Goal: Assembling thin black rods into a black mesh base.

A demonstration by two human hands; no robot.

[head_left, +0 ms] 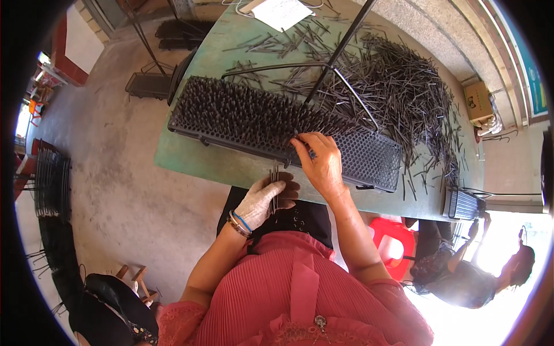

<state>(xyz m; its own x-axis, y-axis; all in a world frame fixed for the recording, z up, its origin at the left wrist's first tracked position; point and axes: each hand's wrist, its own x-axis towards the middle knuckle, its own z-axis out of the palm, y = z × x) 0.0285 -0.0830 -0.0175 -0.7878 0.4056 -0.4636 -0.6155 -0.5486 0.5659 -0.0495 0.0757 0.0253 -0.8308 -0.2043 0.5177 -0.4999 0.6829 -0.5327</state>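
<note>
A long black rack [375, 158] with rows of round holes lies across the table's near edge. Short dark sticks [231, 106] stand upright in its left and middle holes; the right end shows bare holes. My left hand [257, 205], in a pale glove with dark fingers, is closed around a few thin dark sticks [274, 187], just in front of the rack. Above the rack's front rim, where the filled holes end, my bare right hand [324, 164] pinches a thin dark stick; its fingertips partly hide it.
A big heap of loose dark sticks [398, 75] covers the green table [187, 161] behind the rack. A black metal handle [334, 57] rises over the rack. Paper [281, 12] lies at the far edge. Another person [461, 268] works at a similar rack [464, 205] on the right.
</note>
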